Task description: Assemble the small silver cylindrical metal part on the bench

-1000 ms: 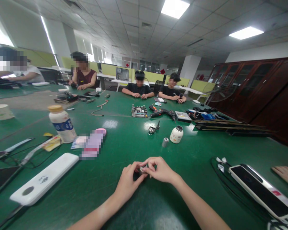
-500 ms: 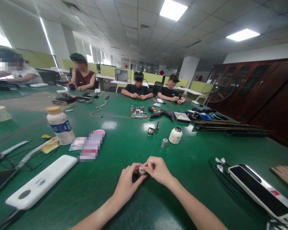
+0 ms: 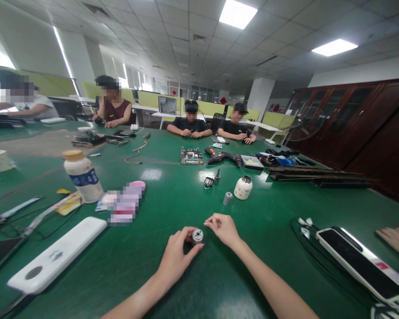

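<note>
Metal cyl. [image 3: 197,236] in L hand [image 3: 177,257]

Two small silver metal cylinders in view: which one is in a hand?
The small silver metal cylinder nearest the camera, pinched by the left hand. The other grey cylinder stands free on the green table beside the small white jar.

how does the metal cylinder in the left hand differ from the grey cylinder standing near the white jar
The metal cylinder is pinched in the left hand; the grey cylinder stands free on the green table, beside the white jar. The metal cylinder is tilted, showing a ringed end with a dark centre; the grey cylinder is upright. Both are small, round and greyish.
</note>
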